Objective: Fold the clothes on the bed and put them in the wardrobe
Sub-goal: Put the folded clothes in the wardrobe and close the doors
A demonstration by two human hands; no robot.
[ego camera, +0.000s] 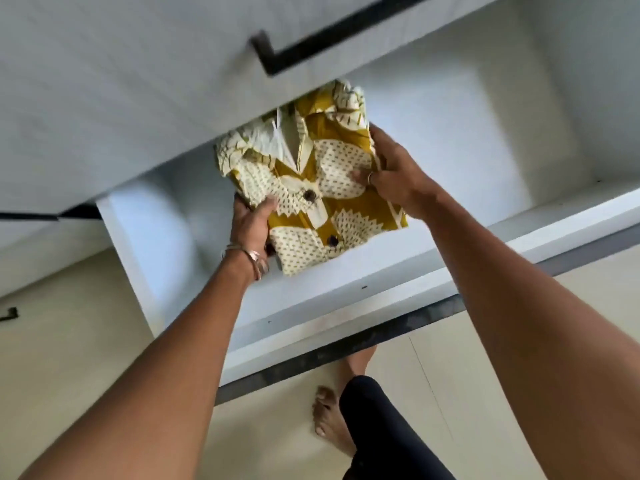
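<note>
A folded mustard-yellow and cream patterned shirt (313, 174) with dark buttons is held inside an open white wardrobe compartment (485, 140), just above its shelf. My left hand (251, 225) grips the shirt's lower left edge, thumb on top. My right hand (391, 168) holds its right edge, with the thumb pressed on the fabric. The shirt's collar end points into the compartment, partly under the upper panel.
A white panel with a black handle (332, 39) hangs above the compartment. The shelf's front edge (381, 296) has a dark strip below it. Cream lower doors (69, 341) sit on both sides. My bare feet (329, 420) stand on the pale floor.
</note>
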